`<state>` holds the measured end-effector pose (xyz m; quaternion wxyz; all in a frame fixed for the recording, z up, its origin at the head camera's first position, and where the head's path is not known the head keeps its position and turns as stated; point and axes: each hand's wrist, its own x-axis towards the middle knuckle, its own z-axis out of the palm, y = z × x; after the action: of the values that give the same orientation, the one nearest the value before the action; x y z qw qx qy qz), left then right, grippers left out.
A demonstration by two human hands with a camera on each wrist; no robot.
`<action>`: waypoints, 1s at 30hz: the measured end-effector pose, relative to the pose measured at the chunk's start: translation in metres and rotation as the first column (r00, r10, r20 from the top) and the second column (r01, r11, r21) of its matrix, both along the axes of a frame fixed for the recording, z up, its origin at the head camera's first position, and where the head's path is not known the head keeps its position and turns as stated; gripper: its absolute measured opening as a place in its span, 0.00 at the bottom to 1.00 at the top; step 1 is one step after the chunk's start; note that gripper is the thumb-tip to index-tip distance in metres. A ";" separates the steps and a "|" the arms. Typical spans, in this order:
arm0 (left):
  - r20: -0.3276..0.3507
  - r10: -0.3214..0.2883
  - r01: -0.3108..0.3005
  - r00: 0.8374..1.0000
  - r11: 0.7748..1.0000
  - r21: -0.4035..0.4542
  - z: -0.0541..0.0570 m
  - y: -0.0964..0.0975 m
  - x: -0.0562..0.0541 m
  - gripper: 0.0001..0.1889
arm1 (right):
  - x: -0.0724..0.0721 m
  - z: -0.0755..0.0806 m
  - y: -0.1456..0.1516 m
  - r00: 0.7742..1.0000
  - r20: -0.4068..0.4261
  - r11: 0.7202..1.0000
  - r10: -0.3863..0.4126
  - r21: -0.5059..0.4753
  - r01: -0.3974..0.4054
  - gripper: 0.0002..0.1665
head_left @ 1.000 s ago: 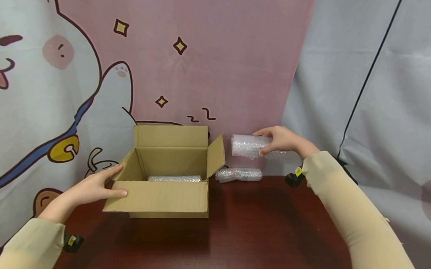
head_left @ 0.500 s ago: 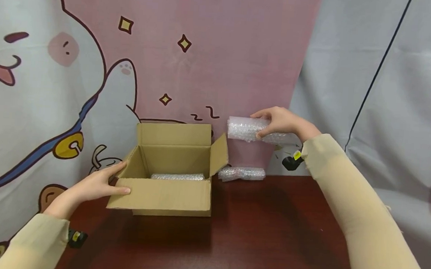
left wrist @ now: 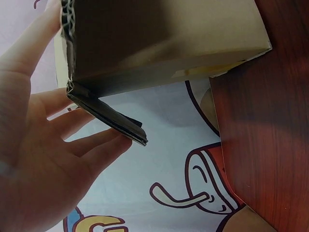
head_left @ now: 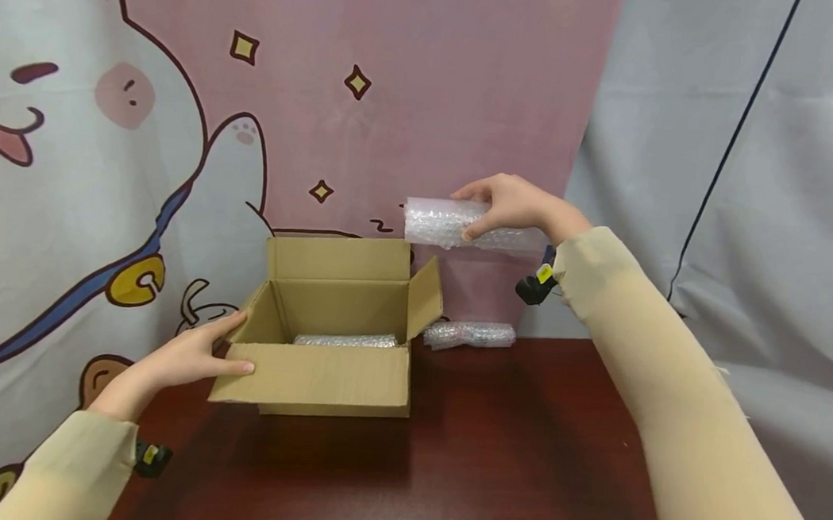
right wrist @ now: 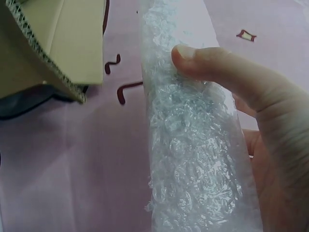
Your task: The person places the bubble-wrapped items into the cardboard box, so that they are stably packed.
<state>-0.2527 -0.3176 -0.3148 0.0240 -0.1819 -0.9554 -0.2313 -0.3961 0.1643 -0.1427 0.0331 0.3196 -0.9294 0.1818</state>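
Observation:
An open cardboard box (head_left: 323, 378) sits on the table, flaps spread outward. My left hand (head_left: 184, 357) holds its left front corner, thumb on the front flap; in the left wrist view the fingers lie along the folded side flap (left wrist: 108, 116). Raised above the right rear of the box, a clear bubble-wrapped roll (head_left: 436, 220) is gripped by my right hand (head_left: 513, 205). The right wrist view shows the thumb pressed on the front of the bubble wrap (right wrist: 193, 145), other fingers mostly hidden behind. Inside the box, a bubble-wrapped bundle (head_left: 345, 340) shows above the front flap.
Another bubble-wrapped bundle (head_left: 471, 335) lies at the table's back edge, just right of the box. Behind the dark red table (head_left: 520, 441) hangs a pink cloth with cartoon prints (head_left: 471, 72). A grey cloth (head_left: 681, 149) with a black cord hangs at the right.
My right hand has lifted the bubble-wrapped roll and carried it leftward, toward the box. The left hand keeps its place on the box, and the view has shifted slightly.

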 end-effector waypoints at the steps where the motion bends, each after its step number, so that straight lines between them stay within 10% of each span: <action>1: 0.001 0.004 -0.004 1.000 1.000 -0.001 0.000 0.000 0.000 0.53 | 0.001 0.001 -0.003 1.000 -0.008 1.000 0.007 -0.001 -0.007 0.44; 30: -0.009 0.002 -0.002 1.000 1.000 -0.006 -0.003 -0.003 -0.003 0.53 | 0.015 -0.007 -0.093 0.988 0.012 0.988 0.151 0.028 -0.151 0.40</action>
<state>-0.2552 -0.3209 -0.3176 0.0283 -0.1820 -0.9562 -0.2276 -0.3815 0.0716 -0.1500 0.0098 0.3885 -0.9052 0.1719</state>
